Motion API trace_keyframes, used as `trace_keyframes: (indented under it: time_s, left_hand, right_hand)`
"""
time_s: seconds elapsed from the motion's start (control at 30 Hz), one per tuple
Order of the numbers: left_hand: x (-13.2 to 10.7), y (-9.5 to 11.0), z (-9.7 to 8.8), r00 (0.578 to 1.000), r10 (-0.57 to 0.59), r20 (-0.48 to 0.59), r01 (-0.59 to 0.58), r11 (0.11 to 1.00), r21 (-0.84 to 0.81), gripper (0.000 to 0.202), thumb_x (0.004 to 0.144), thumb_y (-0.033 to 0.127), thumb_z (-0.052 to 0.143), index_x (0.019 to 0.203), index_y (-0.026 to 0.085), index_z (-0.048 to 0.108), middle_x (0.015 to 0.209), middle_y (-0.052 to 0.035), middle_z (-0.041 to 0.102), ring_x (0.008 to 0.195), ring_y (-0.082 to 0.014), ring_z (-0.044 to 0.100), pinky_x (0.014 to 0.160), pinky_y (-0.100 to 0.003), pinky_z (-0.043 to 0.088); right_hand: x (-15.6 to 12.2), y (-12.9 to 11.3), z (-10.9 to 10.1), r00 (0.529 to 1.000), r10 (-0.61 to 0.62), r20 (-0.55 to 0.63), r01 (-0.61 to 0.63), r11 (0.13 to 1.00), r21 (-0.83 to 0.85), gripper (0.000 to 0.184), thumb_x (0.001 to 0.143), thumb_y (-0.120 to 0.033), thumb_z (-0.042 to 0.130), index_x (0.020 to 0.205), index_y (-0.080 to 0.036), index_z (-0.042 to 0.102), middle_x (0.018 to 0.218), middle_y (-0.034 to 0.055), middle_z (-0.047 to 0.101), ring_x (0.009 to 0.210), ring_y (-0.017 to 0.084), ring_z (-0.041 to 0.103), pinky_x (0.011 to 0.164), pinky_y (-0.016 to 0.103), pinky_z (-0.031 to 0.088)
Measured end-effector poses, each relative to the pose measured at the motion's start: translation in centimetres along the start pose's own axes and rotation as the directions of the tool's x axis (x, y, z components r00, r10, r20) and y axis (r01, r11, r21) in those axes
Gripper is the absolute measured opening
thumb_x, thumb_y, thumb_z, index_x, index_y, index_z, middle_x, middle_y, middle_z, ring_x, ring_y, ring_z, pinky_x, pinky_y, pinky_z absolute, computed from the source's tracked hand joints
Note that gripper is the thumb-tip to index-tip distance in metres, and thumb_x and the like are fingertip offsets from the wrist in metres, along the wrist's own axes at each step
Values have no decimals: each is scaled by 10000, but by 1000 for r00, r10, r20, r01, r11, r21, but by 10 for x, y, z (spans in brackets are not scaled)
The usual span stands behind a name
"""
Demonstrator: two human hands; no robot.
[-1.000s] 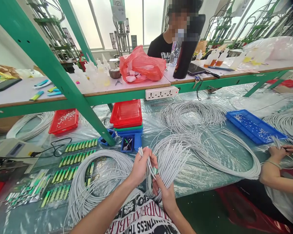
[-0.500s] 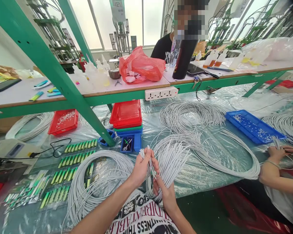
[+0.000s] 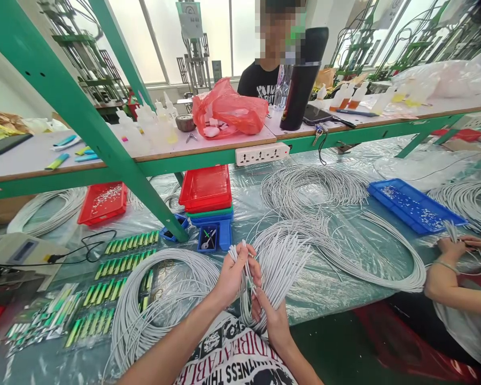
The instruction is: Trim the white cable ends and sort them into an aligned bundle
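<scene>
A thick bundle of thin white cables [image 3: 285, 264] fans out at its cut ends, close to my body. Low on that bundle, my right hand [image 3: 273, 315] has its fingers wrapped round the strands. To its left, my left hand [image 3: 237, 270] pinches a few cable ends between thumb and fingers, apart from the fan. The lower fingers of both hands are partly hidden by cables. A large coil of white cable [image 3: 132, 305] lies on the plastic-covered table just left of my left hand. Behind the bundle, more looped cable [image 3: 312, 195] is spread on the table.
Stacked red trays [image 3: 206, 188] and a small blue bin [image 3: 208, 237] stand beyond my hands. A green shelf post [image 3: 140, 198] slants down to the left. Rows of green-yellow packs [image 3: 100, 291] lie left. A co-worker's hands [image 3: 459, 246] hold cables at right, near a blue tray [image 3: 417, 206].
Both hands keep nearly the same hold on the cables. The view has shifted slightly. Behind the shelf, a seated person has moved a little to the left.
</scene>
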State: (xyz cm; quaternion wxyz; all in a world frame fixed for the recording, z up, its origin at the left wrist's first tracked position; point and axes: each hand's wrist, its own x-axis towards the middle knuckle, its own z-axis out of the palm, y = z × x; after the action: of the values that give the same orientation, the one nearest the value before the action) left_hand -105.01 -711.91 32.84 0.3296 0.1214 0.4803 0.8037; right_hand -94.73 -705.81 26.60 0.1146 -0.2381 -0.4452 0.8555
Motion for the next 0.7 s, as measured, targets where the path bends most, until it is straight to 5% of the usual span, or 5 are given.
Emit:
trace_keyframes:
  time_s: [0.53,0.7]
  left_hand:
    - [2,6,-3,999,-36,7,36,999,-8,387,905,537,494,781,171,479,532,18,561,391,-107,513,416,-202,405]
    - [4,8,-4,994,-94,56,97,994,-50,432,864,559,559,716,175,427,470,101,305,346,-31,243,380,-159,222]
  right_hand:
    - [1,-5,1,999,31,-14,-31,1000,-6,374,741,-487,735,667,-156,576,487,-47,428,403,89,373,403,231,336]
    - [1,-4,2,999,37,-27,-38,999,-31,401,715,-510,743,646,-150,581,456,-50,415,392,89,378,393,224,330]
